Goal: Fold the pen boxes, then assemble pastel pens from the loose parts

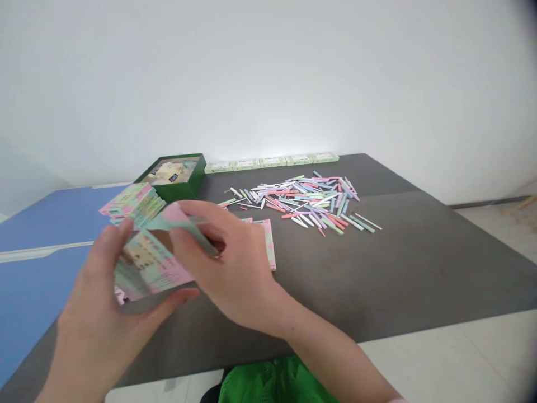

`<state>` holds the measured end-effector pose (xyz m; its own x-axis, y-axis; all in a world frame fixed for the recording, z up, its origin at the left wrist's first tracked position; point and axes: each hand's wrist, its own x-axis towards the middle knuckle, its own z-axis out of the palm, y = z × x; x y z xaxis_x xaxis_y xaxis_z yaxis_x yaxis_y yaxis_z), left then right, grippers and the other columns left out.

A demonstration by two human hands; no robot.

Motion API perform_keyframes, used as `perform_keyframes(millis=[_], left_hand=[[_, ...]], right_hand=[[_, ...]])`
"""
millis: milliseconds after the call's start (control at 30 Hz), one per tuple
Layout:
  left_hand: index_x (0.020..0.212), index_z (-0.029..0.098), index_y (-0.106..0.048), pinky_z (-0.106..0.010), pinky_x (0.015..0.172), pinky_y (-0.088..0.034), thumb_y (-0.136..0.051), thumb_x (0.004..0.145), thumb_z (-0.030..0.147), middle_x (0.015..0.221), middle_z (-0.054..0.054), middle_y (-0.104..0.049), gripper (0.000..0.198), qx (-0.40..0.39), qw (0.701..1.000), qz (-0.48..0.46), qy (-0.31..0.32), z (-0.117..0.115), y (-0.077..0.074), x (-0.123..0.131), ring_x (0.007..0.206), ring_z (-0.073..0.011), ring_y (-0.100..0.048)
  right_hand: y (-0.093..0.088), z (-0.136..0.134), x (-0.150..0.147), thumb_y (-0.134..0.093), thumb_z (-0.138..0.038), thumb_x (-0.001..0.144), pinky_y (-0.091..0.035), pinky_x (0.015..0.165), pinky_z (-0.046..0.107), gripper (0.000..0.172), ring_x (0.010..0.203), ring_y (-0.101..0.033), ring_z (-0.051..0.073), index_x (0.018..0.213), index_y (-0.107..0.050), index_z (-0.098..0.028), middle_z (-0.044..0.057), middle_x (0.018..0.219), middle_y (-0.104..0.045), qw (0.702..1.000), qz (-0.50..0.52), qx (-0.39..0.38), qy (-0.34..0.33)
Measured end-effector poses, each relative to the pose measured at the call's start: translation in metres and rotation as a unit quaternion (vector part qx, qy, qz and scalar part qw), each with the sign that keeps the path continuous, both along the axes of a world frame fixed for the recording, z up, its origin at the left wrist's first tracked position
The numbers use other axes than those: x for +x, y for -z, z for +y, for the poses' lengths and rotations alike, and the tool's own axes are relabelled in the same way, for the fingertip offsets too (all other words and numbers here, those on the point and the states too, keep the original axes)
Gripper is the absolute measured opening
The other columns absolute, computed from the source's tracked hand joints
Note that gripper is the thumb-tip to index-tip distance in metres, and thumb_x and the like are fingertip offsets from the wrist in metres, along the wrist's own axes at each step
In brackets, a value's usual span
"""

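Observation:
My left hand (pixel 104 302) grips a thick stack of pastel pink and green cards (pixel 146 268) from below, fingers curled round its near edge. My right hand (pixel 226 257) reaches across from the right and pinches one card (pixel 184 224) off the top of that stack. More of the same cards lie fanned on the table behind my left hand (pixel 134 204). A small flat pile of cards (pixel 268 240) rests on the dark table just right of my right hand.
A green open box (pixel 178 176) stands at the back of the dark grey table (pixel 419 268). A heap of several pastel sticks (pixel 310 201) lies mid-table. A row of small green-white boxes (pixel 272 162) lines the far edge. A blue table (pixel 42 224) adjoins on the left.

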<state>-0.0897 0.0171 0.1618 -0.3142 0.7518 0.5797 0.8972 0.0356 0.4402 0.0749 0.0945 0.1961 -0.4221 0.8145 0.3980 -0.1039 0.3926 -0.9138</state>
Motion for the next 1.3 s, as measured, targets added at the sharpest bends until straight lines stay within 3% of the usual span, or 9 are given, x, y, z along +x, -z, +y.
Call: perform_keyframes(millis=[67,167,300,500,600,800,967,1167,1300], left_hand=[[0.150,0.029,-0.027,-0.056,0.112,-0.035,-0.062,0.071,0.066,0.150,-0.009,-0.044,0.094,0.017,0.994,0.102,0.041,0.016,-0.005,0.018,0.135,-0.0396,-0.044],[0.152,0.024,-0.023,-0.056,0.113,-0.032,-0.060,0.080,0.051,0.148,-0.015,-0.046,0.085,0.060,0.970,0.204,0.120,0.031,0.000,0.041,0.134,-0.0378,-0.046],[0.151,0.021,-0.023,-0.043,0.104,-0.044,-0.058,0.084,0.035,0.134,-0.016,-0.056,0.077,0.080,0.962,0.195,0.171,0.038,0.015,0.056,0.122,-0.0302,-0.056],[0.143,0.032,-0.025,-0.045,0.095,-0.051,-0.063,0.079,0.017,0.134,-0.014,-0.050,0.075,0.095,0.938,0.192,0.272,0.047,0.023,0.055,0.120,-0.0295,-0.055],[0.141,0.026,-0.029,-0.046,0.093,-0.053,-0.061,0.077,0.009,0.132,-0.017,-0.051,0.074,0.077,0.938,0.204,0.270,0.050,0.020,0.056,0.120,-0.0311,-0.056],[0.137,0.025,-0.033,-0.046,0.093,-0.054,-0.064,0.077,0.014,0.123,-0.015,-0.057,0.069,0.111,0.940,0.174,0.271,0.055,0.020,0.060,0.115,-0.0284,-0.060],[0.126,0.020,-0.044,-0.043,0.091,-0.055,-0.062,0.078,0.019,0.117,-0.015,-0.062,0.051,0.076,0.950,0.169,0.252,0.058,0.018,0.063,0.113,-0.0298,-0.063],[0.139,0.024,-0.035,-0.034,0.072,-0.057,-0.060,0.083,0.036,0.111,-0.009,-0.067,0.063,0.064,0.960,0.098,0.256,0.060,0.018,0.069,0.092,-0.0249,-0.070],[0.142,0.028,-0.032,-0.033,0.069,-0.056,-0.060,0.081,0.030,0.108,-0.006,-0.068,0.068,0.064,0.965,0.061,0.248,0.062,0.020,0.073,0.089,-0.0238,-0.070]], right_hand=[[0.006,0.000,0.018,-0.051,-0.036,0.089,-0.055,0.067,0.025,0.028,0.077,-0.069,0.015,0.113,-0.061,-0.025,-0.003,0.082,-0.070,0.992,0.082,-0.091,0.008],[0.018,-0.002,0.034,-0.057,-0.033,0.085,-0.057,0.069,0.028,0.023,0.075,-0.070,0.016,0.104,-0.064,-0.023,-0.003,0.074,-0.069,0.975,0.152,-0.158,0.024],[0.027,-0.006,0.047,-0.060,-0.032,0.085,-0.055,0.064,0.024,0.023,0.074,-0.070,0.015,0.105,-0.065,-0.022,-0.002,0.080,-0.072,0.976,0.155,-0.150,0.025],[0.034,-0.008,0.058,-0.060,-0.034,0.088,-0.055,0.062,0.019,0.021,0.075,-0.071,0.014,0.103,-0.069,-0.021,-0.001,0.079,-0.074,0.986,0.131,-0.105,0.026],[0.036,-0.009,0.058,-0.063,-0.030,0.087,-0.056,0.067,0.019,0.020,0.077,-0.071,0.014,0.102,-0.071,-0.021,0.000,0.080,-0.073,0.986,0.139,-0.093,0.027],[0.033,-0.007,0.057,-0.057,-0.030,0.091,-0.050,0.058,0.016,0.020,0.069,-0.063,0.010,0.097,-0.073,-0.019,0.000,0.074,-0.069,0.986,0.138,-0.070,0.068],[0.034,-0.007,0.055,-0.056,-0.031,0.092,-0.052,0.059,0.015,0.021,0.070,-0.065,0.009,0.098,-0.073,-0.020,0.000,0.080,-0.073,0.979,0.170,-0.066,0.094],[0.040,-0.017,0.065,-0.069,-0.026,0.084,-0.059,0.089,0.030,0.041,0.096,-0.072,0.017,0.123,-0.063,-0.021,0.005,0.106,-0.074,0.983,0.178,-0.052,0.011],[0.039,-0.019,0.066,-0.069,-0.019,0.081,-0.057,0.094,0.031,0.045,0.105,-0.070,0.018,0.126,-0.062,-0.024,0.002,0.109,-0.073,0.985,0.161,-0.069,0.000]])
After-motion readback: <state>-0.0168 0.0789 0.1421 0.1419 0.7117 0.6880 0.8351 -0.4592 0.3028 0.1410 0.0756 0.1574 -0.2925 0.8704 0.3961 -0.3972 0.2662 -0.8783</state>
